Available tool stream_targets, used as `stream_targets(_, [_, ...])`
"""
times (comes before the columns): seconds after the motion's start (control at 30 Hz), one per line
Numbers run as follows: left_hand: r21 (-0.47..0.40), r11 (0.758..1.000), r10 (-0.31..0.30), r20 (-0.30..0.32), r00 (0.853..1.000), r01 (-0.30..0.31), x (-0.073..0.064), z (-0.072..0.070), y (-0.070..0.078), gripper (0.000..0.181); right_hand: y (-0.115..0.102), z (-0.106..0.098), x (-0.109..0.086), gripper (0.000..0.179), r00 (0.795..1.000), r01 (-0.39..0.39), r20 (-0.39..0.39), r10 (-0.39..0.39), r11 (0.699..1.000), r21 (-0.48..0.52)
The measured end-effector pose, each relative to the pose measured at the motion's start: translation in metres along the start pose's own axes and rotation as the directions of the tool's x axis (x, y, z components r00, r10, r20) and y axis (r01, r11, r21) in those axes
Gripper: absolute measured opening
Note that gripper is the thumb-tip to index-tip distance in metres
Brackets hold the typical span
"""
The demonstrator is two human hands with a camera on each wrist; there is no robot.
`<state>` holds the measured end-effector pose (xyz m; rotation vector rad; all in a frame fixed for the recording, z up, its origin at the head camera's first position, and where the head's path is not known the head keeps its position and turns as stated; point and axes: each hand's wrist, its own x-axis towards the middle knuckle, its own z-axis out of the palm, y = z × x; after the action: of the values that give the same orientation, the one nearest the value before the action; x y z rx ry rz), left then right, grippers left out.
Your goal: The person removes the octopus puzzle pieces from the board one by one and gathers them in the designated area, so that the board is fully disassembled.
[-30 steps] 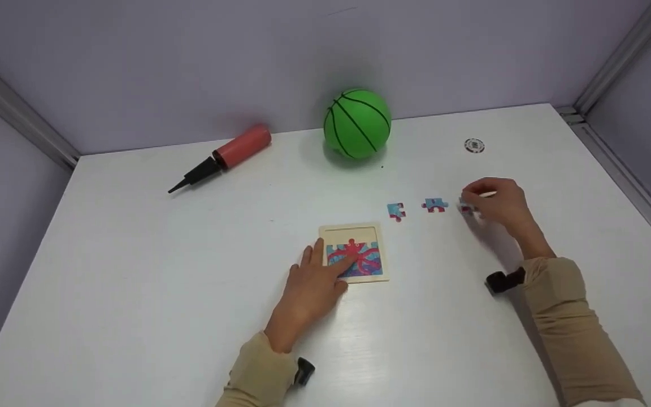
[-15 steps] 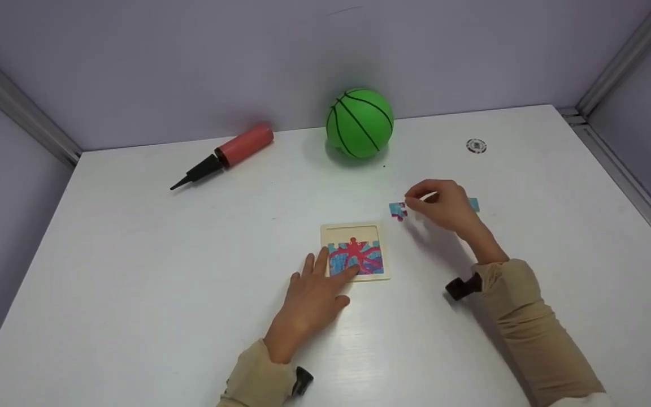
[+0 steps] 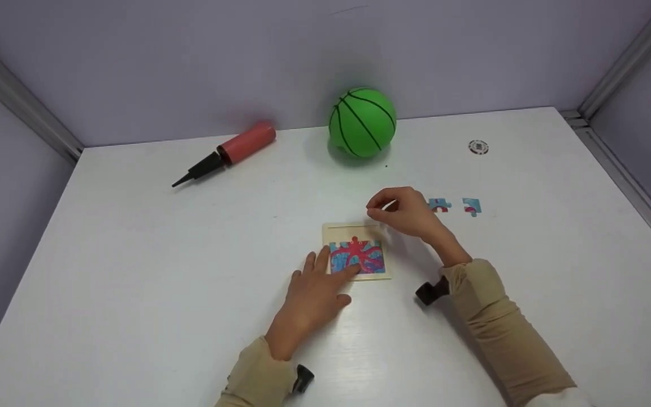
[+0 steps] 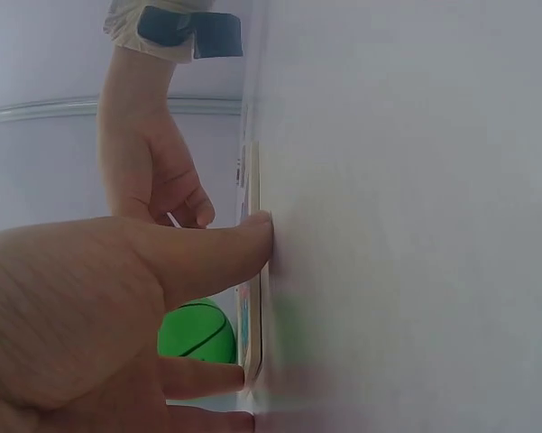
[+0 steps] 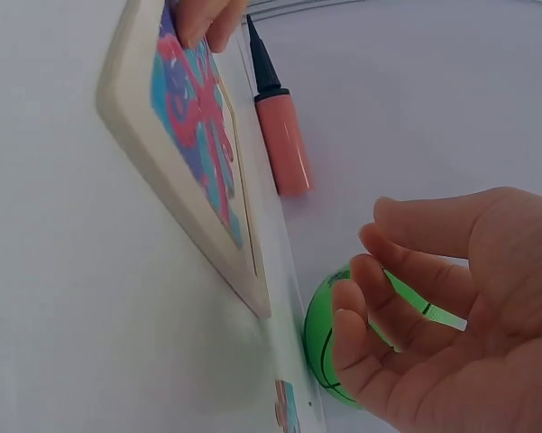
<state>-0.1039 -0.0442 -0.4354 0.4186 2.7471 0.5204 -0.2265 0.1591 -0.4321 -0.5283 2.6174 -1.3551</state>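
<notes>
A wooden puzzle tray (image 3: 386, 254) holds a partly filled red octopus picture (image 3: 362, 254), whose top strip is bare wood. My left hand (image 3: 313, 294) rests on its lower left part with fingers spread, a fingertip on the picture. In the left wrist view the thumb (image 4: 225, 253) lies by the tray's edge. My right hand (image 3: 407, 215) hovers past the tray's upper right corner; its fingers are loosely bent and nothing shows between them in the right wrist view. Two loose puzzle pieces, a middle piece (image 3: 439, 205) and a right piece (image 3: 471, 206), lie to its right.
Another puzzle piece (image 5: 287, 408) lies near the tray's corner, hidden by the right hand in the head view. A green ball (image 3: 363, 123) and a red-and-black hand pump (image 3: 246, 144) lie near the back wall. A poker chip (image 3: 478, 147) sits far right.
The right hand has let go of the rightmost puzzle piece and moved left, to beside the tray's upper right corner. The left hand has slid slightly down the picture, staying on the tray.
</notes>
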Motion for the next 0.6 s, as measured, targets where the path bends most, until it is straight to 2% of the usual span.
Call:
stream_targets(0.17, [0.007, 1.000, 0.005, -0.003, 1.000, -0.005, 0.000, -0.001, 0.000, 0.050, -0.005, 0.011, 0.004, 0.012, 0.998, 0.031, 0.051, -0.031, 1.000, 0.002])
stream_targets(0.4, [-0.005, 1.000, 0.005, 0.034, 0.999, -0.005, -0.002, -0.003, -0.001, 0.052, -0.014, 0.028, 0.009, 0.012, 0.992, 0.036, 0.123, -0.034, 0.999, -0.018])
stream_targets(0.6, [0.001, 1.000, 0.011, 0.037, 0.999, -0.011, -0.003, -0.002, -0.001, 0.051, -0.020, 0.040, 0.009, 0.013, 0.974, 0.042, 0.225, -0.039, 0.999, -0.005])
